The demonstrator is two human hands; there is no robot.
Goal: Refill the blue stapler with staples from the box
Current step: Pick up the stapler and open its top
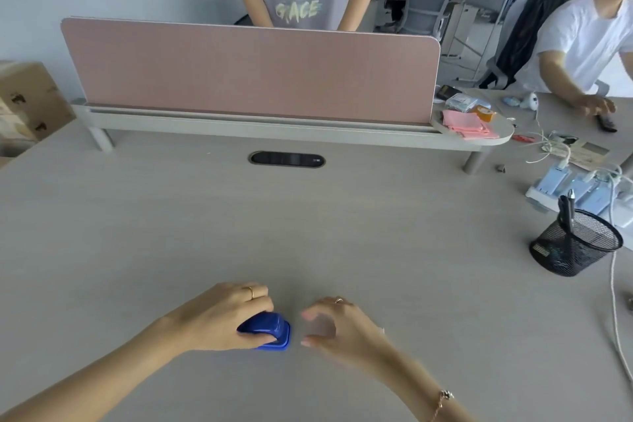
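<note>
A small blue stapler point(270, 331) lies on the grey desk near its front edge, nose pointing right. My left hand point(227, 315) grips it from the left, with fingers over its top and the thumb along its near side. Just to the right of the stapler's nose, my right hand point(337, 327) hovers with fingers curled and spread; it is blurred and I see nothing in it. A small white corner point(382, 331) shows at the right edge of that hand. I cannot make out a staple box.
A black mesh pen cup point(575, 243) stands at the right, with a white cable point(616, 312) beside it and chargers point(579, 190) behind. A pink divider point(250, 72) on a raised shelf crosses the far side. One person stands behind it; another sits at the far right.
</note>
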